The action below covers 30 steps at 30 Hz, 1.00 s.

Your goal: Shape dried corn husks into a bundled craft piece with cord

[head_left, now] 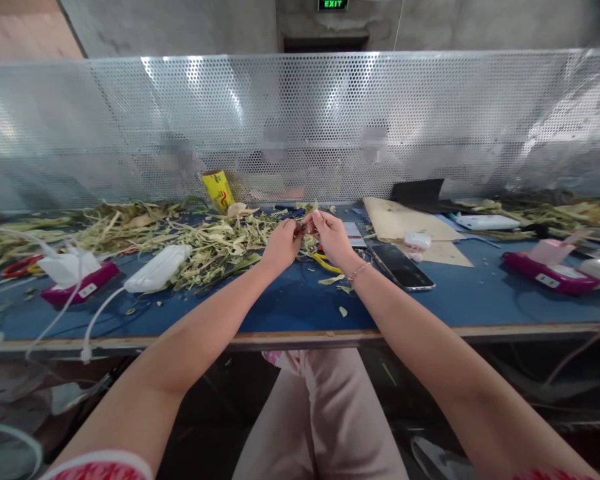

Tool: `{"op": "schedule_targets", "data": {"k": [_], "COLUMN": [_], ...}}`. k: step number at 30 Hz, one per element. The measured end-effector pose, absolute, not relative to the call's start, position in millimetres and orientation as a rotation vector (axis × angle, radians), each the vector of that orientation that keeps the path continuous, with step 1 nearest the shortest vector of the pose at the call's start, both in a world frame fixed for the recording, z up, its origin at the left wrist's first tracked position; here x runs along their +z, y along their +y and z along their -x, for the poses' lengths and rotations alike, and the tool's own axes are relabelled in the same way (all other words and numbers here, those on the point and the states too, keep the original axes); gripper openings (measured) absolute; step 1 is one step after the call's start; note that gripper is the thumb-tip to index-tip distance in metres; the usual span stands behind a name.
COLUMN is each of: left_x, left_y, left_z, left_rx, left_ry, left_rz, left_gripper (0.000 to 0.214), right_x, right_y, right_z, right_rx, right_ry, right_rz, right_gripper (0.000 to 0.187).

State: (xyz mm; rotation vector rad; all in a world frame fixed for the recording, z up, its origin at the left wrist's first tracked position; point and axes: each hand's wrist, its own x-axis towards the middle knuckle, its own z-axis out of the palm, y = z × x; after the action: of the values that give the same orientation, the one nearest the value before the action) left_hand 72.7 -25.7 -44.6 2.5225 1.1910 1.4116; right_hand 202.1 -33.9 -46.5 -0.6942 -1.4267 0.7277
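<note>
My left hand [281, 244] and my right hand [334, 239] meet above the middle of the blue table, fingertips pinched close together. Between them is a small sprig of dried plant [305, 227], mostly covered by the fingers. A loose heap of pale green dried stems and leaves [215, 243] lies just left of my left hand. Beneath my right hand, yellow-handled scissors [326, 263] lie on the table, partly hidden. A few leaf scraps [343, 311] are scattered nearer the front edge. A bracelet circles my right wrist.
A dark phone [403, 267] and brown paper [405, 220] lie right of my hands. Purple power strips [550, 275] sit on both sides; a white power bank [159, 269] trails a cable. A yellow tube [219, 190] stands by the perforated metal screen [300, 120].
</note>
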Motion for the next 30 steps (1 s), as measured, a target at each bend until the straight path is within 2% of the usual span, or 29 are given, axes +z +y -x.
{"op": "schedule_targets", "data": {"k": [10,15,24,30], "left_x": [-44,-47,-40,-40], "left_y": [-31,-29,-41,-44], "left_z": [-76,-76,-80,-80], "left_rx": [1.161,1.062,0.79,0.771], "left_ry": [1.132,1.027,0.969,0.905], "left_rz": [-2.563,-2.621,-2.616,-2.54], "left_gripper": [0.024,0.026,0.029,0.029], "right_x": [-40,-37,-37,-27], "right_y": [-39,-38,-32,-38], "right_z": [-203,-205,-208,-210], "right_rx": [0.636,0.749,0.897,0.987], "right_ry": [-1.388,-1.31,-1.085,-0.94], "right_rz": [0.737,0.728,0.663,0.732], "right_gripper": [0.051,0.057,0.055,0.055]}}
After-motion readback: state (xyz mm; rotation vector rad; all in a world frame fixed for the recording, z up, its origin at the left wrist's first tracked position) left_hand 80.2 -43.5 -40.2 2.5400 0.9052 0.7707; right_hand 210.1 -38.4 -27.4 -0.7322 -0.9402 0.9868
